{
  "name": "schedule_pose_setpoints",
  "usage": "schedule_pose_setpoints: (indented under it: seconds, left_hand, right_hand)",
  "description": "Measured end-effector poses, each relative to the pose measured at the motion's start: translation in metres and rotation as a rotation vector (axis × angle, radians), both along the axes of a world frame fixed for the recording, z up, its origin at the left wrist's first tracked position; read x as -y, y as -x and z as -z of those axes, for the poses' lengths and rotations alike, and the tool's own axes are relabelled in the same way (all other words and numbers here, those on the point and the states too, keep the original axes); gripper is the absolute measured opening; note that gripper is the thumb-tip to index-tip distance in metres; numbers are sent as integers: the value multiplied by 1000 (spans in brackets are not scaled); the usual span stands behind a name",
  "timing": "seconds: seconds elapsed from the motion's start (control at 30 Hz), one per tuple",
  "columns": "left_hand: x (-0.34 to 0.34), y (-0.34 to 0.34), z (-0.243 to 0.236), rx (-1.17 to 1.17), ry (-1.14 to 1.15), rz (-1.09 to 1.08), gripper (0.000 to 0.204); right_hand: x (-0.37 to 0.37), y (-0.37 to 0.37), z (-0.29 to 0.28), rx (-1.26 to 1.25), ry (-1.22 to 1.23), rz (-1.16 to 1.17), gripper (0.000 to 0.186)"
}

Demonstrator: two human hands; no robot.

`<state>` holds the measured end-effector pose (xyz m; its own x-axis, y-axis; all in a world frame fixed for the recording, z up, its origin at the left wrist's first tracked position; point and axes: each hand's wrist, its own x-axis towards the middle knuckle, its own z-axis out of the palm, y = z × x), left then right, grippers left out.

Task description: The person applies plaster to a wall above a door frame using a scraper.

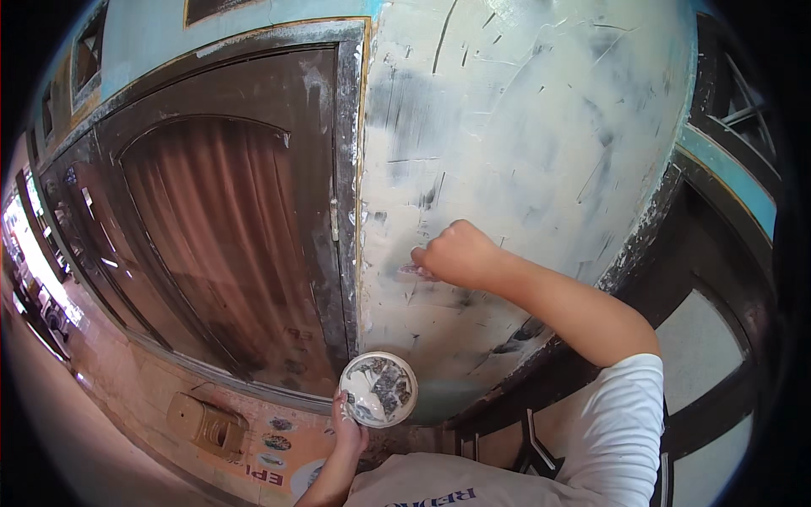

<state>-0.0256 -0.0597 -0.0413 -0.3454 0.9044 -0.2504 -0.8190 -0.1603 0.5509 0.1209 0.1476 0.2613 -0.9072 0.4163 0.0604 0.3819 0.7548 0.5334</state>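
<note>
My right hand (454, 258) is closed on a small flat tool (413, 269), probably a putty blade, against the patchy white plastered wall (515, 118), left of its middle. The wall has grey smears, scratches and rough filler marks, and the tool is mostly hidden by my fingers and their shadow. Below, at the lower middle, my left hand (351, 427) grips a round pale tub (378, 389) of white paste with dark grey patches in it.
A dark wooden door (321, 169) with a curtained glass pane stands left of the wall; another dark panelled door (693, 228) is on the right. A brown plastic stool (194, 418) and a printed orange sheet (270, 465) lie low at the left, on the tiled floor (144, 363).
</note>
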Motion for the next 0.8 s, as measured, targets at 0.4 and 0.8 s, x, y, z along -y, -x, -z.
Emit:
schedule_pose_setpoints:
  seconds: [0.4, 0.8]
  left_hand:
    - [16, 1, 3, 39, -8, -59, 32]
    - [24, 5, 34, 70, 14, -37, 37]
  right_hand:
    - [26, -27, -171, -517, -202, 147, 19]
    - [-22, 40, -29, -163, -189, 108, 19]
